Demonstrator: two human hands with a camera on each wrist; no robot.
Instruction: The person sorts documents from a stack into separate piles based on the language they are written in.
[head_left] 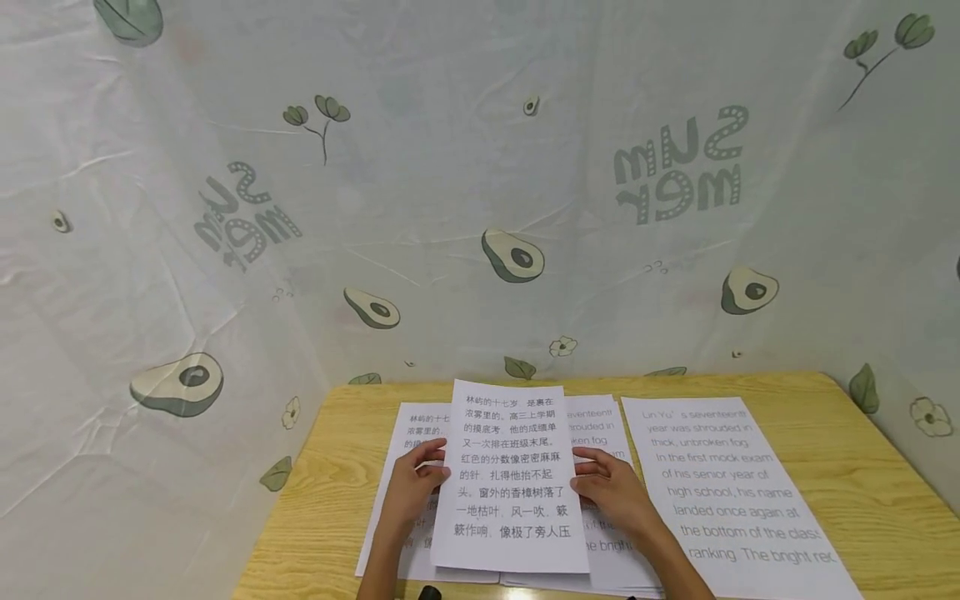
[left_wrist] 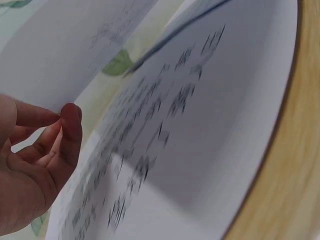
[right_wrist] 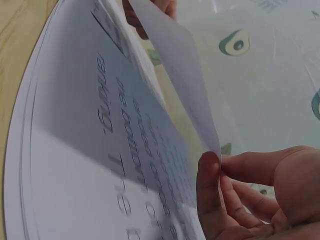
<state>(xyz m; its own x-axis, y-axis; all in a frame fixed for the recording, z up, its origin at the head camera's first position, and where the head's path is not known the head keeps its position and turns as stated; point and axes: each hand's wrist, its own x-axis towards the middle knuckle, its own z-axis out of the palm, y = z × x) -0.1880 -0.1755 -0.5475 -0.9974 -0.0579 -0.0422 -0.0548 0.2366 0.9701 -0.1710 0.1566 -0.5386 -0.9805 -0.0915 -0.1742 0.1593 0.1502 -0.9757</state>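
Observation:
A printed sheet of paper (head_left: 510, 475) with Chinese text is held up above the table, facing the head camera. My left hand (head_left: 412, 483) pinches its left edge between thumb and fingers. At the opposite edge my right hand (head_left: 611, 487) pinches it the same way. Both wrist views show the grip: the left hand (left_wrist: 40, 155) and the right hand (right_wrist: 250, 195) each hold the paper by its rim. Beneath it lie a Chinese-text stack (head_left: 386, 500) on the left and an English-text stack (head_left: 615, 533) on the right, both partly hidden.
Another English-text sheet (head_left: 720, 492) lies on the right of the wooden table (head_left: 307, 492). Behind the table hangs a pale curtain (head_left: 420, 208) printed with avocados. Small dark objects (head_left: 430, 592) show at the bottom edge of the head view; their kind is unclear.

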